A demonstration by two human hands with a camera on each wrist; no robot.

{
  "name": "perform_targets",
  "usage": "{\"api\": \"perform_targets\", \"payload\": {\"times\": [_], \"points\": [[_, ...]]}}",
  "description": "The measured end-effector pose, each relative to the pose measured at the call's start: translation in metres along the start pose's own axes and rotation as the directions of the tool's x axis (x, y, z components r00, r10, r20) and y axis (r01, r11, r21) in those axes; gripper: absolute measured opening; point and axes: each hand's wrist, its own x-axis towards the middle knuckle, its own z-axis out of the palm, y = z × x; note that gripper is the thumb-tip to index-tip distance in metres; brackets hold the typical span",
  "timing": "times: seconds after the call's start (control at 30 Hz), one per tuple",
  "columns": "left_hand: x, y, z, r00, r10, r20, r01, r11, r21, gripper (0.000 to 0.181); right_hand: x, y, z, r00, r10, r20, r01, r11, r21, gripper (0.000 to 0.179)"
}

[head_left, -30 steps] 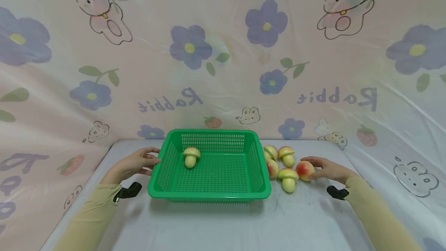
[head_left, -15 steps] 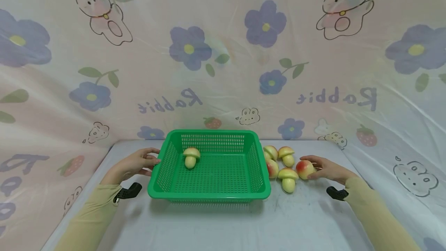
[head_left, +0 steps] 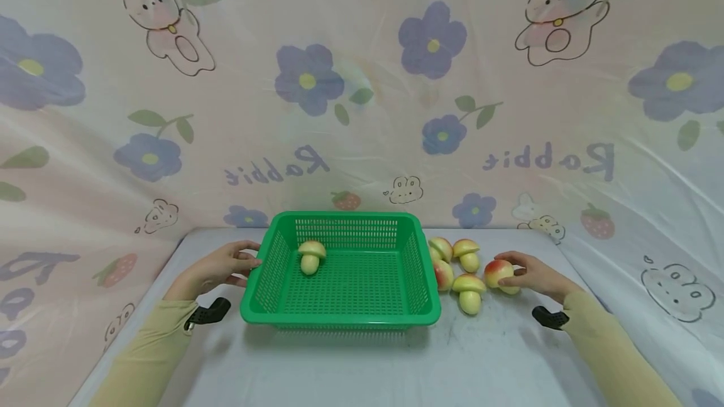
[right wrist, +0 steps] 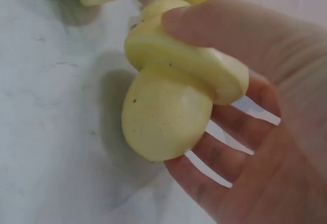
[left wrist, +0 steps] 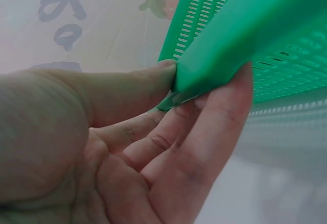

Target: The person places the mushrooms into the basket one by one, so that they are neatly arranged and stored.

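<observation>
Mushroom-shaped yellow piece with a red-blushed cap (head_left: 495, 270): being pinched between thumb and fingers of the right hand (head_left: 536, 276), just right of similar yellow-and-red pieces (head_left: 469, 284) on the pale surface (head_left: 339, 372). With the left hand (head_left: 222, 265), gripping the left rim of a green slotted plastic basket (head_left: 339, 318).

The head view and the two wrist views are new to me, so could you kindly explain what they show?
There is no machine at work here, only a person's two bare hands. The head view comes from a camera worn on the head, looking forward and down; each wrist view comes from a camera worn on that wrist. On the white tabletop stands a green basket with one mushroom-shaped piece inside; several loose mushroom shapes lie to its right. The left hand grips the basket's rim, and the right hand holds another mushroom shape between thumb and fingers.
</observation>
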Motion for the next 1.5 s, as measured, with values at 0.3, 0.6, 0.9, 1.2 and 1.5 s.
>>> {"api": "perform_targets", "payload": {"times": [0.3, 0.6, 0.9, 1.2, 1.5], "points": [[0.002, 0.002, -0.001, 1.000, 0.000, 0.016, 0.000, 1.000, 0.004, 0.058, -0.005, -0.013, -0.012, 0.999, -0.027, -0.031, 0.028, 0.999, 0.031, 0.065], [0.003, 0.002, -0.001, 1.000, -0.030, 0.003, 0.030, 1.000, 0.004, 0.057, -0.003, -0.045, -0.010, 0.997, -0.069, -0.036, 0.073, 0.990, 0.122, 0.056], [0.002, 0.002, 0.001, 1.000, -0.005, 0.006, 0.005, 1.000, 0.024, 0.057, 0.012, -0.079, -0.002, 0.998, -0.057, -0.037, 0.061, 0.991, 0.118, 0.058], [0.002, 0.003, 0.001, 1.000, -0.011, -0.002, 0.011, 1.000, 0.025, 0.058, 0.027, -0.113, 0.013, 0.996, -0.089, -0.015, 0.091, 0.980, 0.176, 0.057], [0.002, 0.003, 0.002, 1.000, -0.006, 0.001, 0.006, 1.000, 0.020, 0.058, 0.043, -0.141, 0.033, 0.997, -0.073, -0.022, 0.076, 0.971, 0.227, 0.064]]}}
